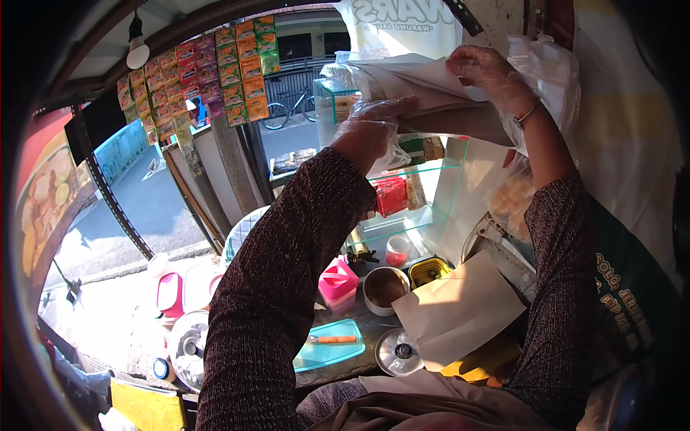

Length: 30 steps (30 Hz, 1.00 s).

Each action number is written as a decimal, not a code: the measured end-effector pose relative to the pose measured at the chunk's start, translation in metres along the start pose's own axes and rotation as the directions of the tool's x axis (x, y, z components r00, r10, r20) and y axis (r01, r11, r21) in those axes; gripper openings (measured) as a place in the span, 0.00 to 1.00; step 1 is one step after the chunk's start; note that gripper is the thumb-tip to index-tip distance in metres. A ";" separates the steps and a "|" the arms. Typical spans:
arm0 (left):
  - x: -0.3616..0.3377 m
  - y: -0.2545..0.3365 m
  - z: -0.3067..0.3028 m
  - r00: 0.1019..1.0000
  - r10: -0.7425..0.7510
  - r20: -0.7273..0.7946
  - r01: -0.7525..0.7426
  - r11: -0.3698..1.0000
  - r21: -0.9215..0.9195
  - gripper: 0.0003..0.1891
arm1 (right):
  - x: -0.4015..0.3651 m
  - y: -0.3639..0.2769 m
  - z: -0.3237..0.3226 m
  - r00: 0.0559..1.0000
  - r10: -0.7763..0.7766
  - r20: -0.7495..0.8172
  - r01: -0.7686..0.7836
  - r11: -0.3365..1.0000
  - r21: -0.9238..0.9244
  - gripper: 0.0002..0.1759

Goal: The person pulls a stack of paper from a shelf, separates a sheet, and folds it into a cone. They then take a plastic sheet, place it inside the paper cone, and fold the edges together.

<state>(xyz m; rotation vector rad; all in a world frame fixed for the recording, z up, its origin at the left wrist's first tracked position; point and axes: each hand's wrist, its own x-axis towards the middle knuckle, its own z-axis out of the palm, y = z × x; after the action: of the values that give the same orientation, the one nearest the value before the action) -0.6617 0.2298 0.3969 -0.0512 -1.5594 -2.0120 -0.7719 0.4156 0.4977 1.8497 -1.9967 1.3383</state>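
Observation:
Both my hands wear thin clear plastic gloves and are raised at the glass display case (431,179). My left hand (377,122) is closed on the near left edge of some brown wrapping paper (460,122), thumb toward the right. My right hand (492,77) pinches the upper right part of the paper between bent fingertips, and a bracelet circles that wrist. The paper looks layered and lies across the top of the case. Another sheet of brown paper (460,309) rests lower down, in front of my body.
On the counter are a pink container (338,284), a white pot (386,289), a yellow basket (429,271), a metal lid (399,352) and a blue cutting board (329,345) with an orange-handled knife (332,339). Sachet strips (194,79) hang at left; plastic bags (546,79) hang at right.

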 end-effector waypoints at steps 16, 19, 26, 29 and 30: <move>-0.062 0.047 0.039 0.417 0.834 0.363 -0.374 -0.206 0.904 0.24 | 0.042 -0.006 -0.017 0.864 -0.201 -0.461 0.009 0.922 -0.386 0.11; -0.033 0.052 0.062 0.501 0.576 0.646 -0.502 -0.414 0.759 0.21 | 0.057 0.004 -0.038 0.814 -0.470 -0.341 0.288 0.837 -0.465 0.13; 0.024 0.043 0.110 0.728 0.279 0.626 -0.510 -0.389 0.767 0.24 | 0.065 0.032 -0.065 0.688 -0.685 -0.238 0.528 0.699 -0.483 0.20; 0.033 0.039 0.125 0.712 0.243 0.659 -0.565 -0.359 0.743 0.22 | 0.062 0.044 -0.075 0.634 -0.744 -0.214 0.586 0.642 -0.495 0.23; 0.038 0.036 0.128 0.689 0.266 0.674 -0.589 -0.336 0.735 0.20 | 0.062 0.049 -0.077 0.620 -0.756 -0.209 0.600 0.629 -0.495 0.24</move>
<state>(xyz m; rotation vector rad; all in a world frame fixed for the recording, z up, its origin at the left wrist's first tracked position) -0.7167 0.3228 0.4829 -0.2633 -2.2866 0.2786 -0.8649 0.4126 0.5569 1.6895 -1.0226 0.8917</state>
